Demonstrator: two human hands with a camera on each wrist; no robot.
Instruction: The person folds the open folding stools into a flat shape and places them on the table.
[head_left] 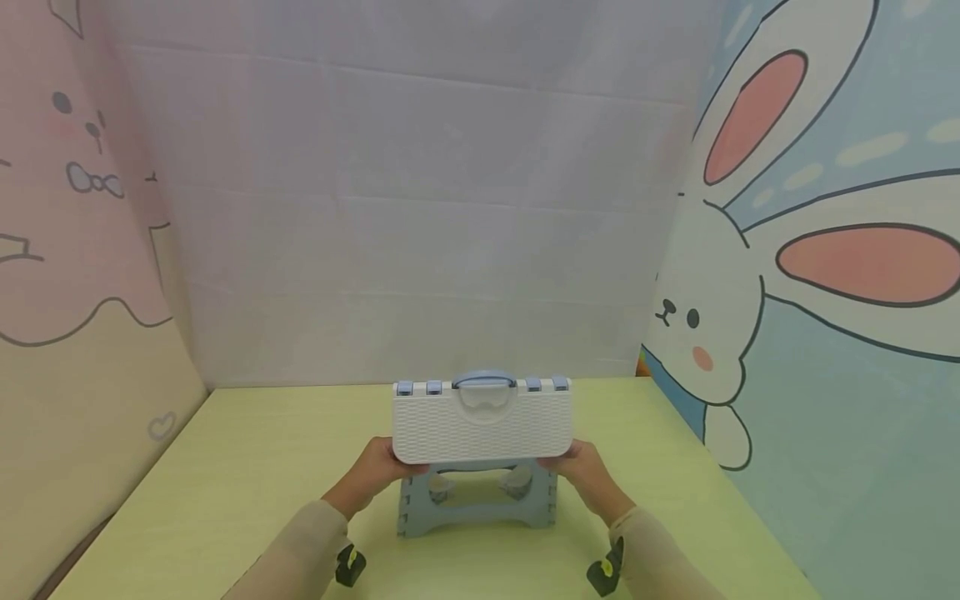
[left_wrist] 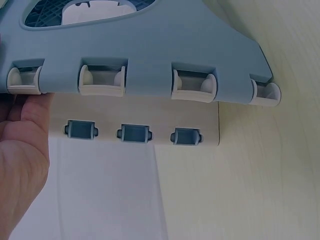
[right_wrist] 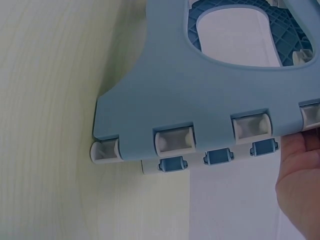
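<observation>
A folding step stool is at the front middle of the table, its white, basket-textured top facing me with a light blue handle along the upper edge. Below the top shows a blue-grey leg panel with an oval opening. My left hand grips the stool at its left end, under the top, and my right hand does the same at the right end. Close up in the left wrist view is the blue-grey panel with white hinge pieces; the fingers go out of sight behind it. The right wrist view also shows the panel, with fingertips hidden.
The pale yellow table extends around the stool. A white cloth backdrop hangs behind it. Printed cartoon panels flank both sides, with a rabbit on the right one. Dark straps are at the sleeve cuffs.
</observation>
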